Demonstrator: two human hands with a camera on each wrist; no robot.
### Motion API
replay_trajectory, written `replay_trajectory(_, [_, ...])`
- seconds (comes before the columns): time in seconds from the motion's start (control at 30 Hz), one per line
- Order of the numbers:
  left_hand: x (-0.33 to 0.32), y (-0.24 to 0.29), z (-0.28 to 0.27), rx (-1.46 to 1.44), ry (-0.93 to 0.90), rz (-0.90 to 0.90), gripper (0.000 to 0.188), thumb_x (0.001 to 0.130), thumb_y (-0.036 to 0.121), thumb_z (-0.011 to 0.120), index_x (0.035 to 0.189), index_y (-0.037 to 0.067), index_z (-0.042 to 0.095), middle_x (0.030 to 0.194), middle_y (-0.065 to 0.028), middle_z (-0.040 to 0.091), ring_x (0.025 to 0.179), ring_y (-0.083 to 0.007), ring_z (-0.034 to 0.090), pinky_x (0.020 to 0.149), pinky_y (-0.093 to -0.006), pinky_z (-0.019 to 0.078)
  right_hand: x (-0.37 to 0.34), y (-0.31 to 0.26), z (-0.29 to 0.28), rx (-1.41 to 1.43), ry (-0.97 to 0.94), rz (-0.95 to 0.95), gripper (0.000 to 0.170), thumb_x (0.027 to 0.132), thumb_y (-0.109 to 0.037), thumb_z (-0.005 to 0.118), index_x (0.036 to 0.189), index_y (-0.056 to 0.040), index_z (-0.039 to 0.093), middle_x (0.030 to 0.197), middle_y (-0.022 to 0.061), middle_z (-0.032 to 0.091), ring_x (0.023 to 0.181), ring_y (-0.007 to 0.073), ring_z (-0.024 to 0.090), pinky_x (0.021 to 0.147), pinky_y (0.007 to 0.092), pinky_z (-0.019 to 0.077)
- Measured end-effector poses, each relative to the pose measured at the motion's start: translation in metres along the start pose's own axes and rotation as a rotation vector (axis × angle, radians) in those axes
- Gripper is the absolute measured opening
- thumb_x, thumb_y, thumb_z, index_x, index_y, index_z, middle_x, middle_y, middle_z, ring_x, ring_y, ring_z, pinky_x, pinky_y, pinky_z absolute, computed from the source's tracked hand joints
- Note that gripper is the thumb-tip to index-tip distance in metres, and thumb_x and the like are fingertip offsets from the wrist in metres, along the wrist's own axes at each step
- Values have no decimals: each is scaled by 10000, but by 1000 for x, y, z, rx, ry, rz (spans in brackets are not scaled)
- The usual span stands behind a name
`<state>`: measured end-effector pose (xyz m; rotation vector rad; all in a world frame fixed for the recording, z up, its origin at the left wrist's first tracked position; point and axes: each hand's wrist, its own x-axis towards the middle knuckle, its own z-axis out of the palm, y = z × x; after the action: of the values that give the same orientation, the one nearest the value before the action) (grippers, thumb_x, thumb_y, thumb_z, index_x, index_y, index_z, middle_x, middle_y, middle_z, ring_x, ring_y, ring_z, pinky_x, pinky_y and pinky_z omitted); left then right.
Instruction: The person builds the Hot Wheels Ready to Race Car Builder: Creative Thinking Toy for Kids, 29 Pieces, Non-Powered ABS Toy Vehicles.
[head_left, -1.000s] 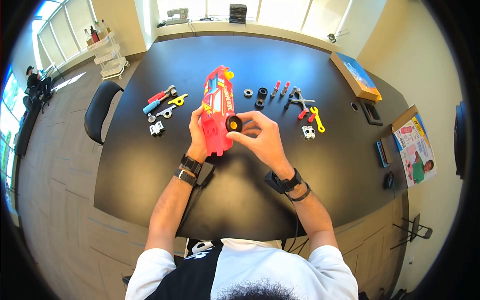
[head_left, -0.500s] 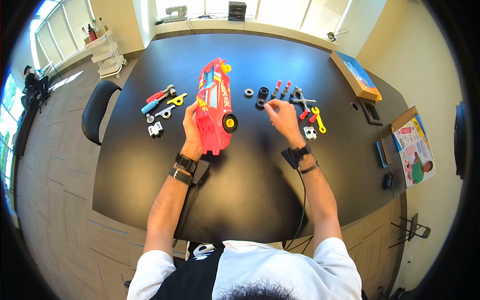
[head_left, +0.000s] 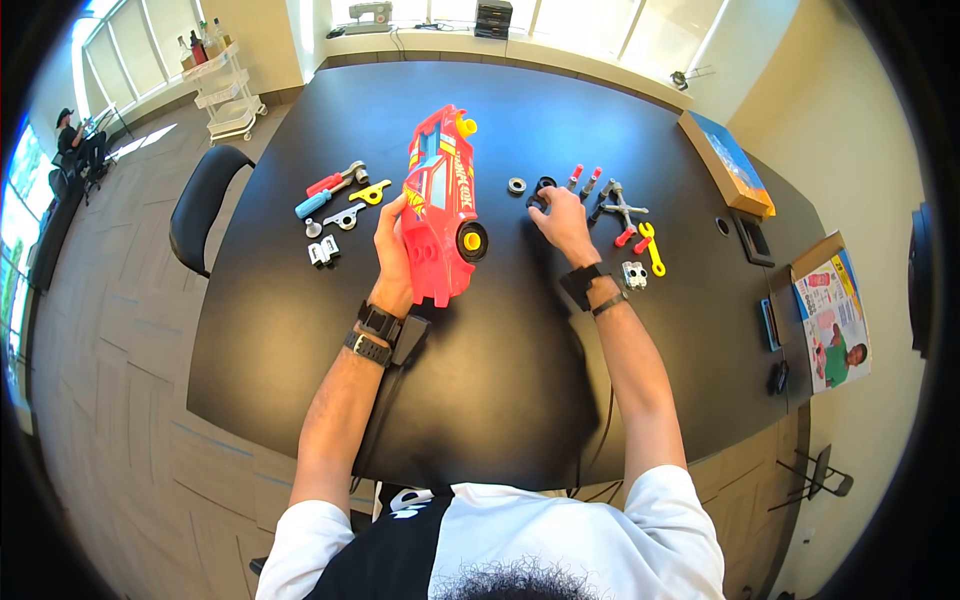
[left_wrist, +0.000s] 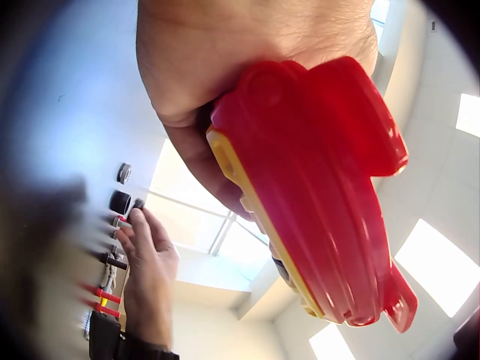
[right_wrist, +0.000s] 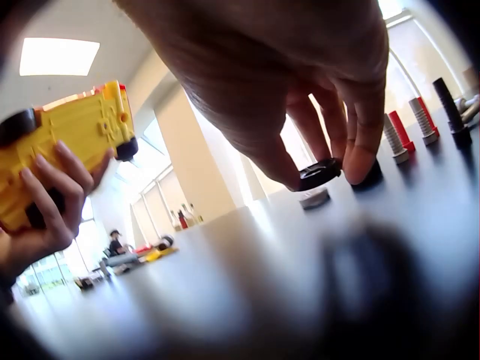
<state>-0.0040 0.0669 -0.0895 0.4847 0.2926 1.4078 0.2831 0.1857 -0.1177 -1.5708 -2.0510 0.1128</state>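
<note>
My left hand grips a red toy car above the table, its nose pointing away. Its underside is yellow in the right wrist view. A black wheel with a yellow hub sits on the car's near right corner, while a bare yellow hub shows at the far end. Over the table to the right, my right hand pinches a black toy wheel between thumb and fingers. Another black wheel and a grey ring lie close to those fingertips.
Right of the wheels are red and grey bolts, a grey cross wrench, a yellow wrench and a silver block. Toy screwdrivers and small parts lie left. Boxes stand along the right edge.
My right hand has left the wheel on the car, moved right to the loose black wheels and now pinches one. The car stays in my left hand.
</note>
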Motion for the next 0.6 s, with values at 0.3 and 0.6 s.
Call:
replay_trajectory(0.3, [-5, 5, 15, 22, -15, 26, 639, 1064, 528, 537, 1473, 38, 560, 1321, -126, 714, 1145, -256, 732, 985, -409, 611, -78, -132, -107, 972, -22, -143, 361, 916, -78, 865, 1256, 6, 777, 1123, 64, 758, 985, 121, 733, 880, 293, 634])
replay_trajectory(0.6, [-8, 5, 21, 72, -24, 39, 667, 1062, 538, 523, 1483, 22, 550, 1346, -147, 708, 1179, -272, 724, 1022, -425, 599, -103, -163, -102, 863, 63, -268, 409, 876, -97, 906, 1258, -7, 794, 1115, 76, 754, 929, 134, 742, 873, 297, 640])
